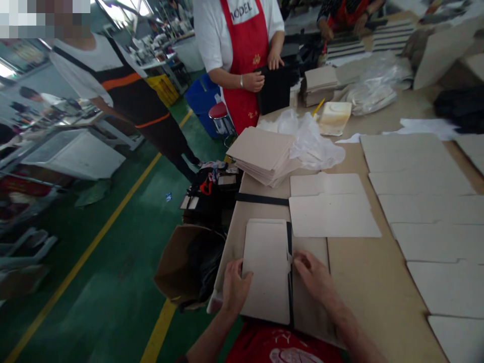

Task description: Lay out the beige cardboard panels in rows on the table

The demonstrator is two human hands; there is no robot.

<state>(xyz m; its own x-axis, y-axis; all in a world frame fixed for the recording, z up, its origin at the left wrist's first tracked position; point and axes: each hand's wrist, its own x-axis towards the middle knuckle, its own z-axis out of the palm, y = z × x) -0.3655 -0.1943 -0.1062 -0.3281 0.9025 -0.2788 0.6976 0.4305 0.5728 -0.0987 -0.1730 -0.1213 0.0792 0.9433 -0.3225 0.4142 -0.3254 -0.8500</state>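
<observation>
A rounded beige board [265, 272] with a notched right side lies on the near table corner, over a black piece [290, 292] that shows along its right and bottom edges. My left hand [236, 286] grips the board's left edge, fingers curled there and the thumb over its top. At the right side, my right hand [313, 275] is closed in a pinch at a small pale tab [290, 258] by the notch. Beyond my hands, a black strip [262, 199] lies across the table, beside two overlapping beige boards [335, 217].
A stack of beige boards [260, 151] and crumpled clear plastic [313, 143] are further back. Rows of boards [434, 242] cover the right side. Below the table's left edge stands an open carton [177, 267]. A co-worker in a red apron [245, 55] handles a black piece [278, 88] across the table.
</observation>
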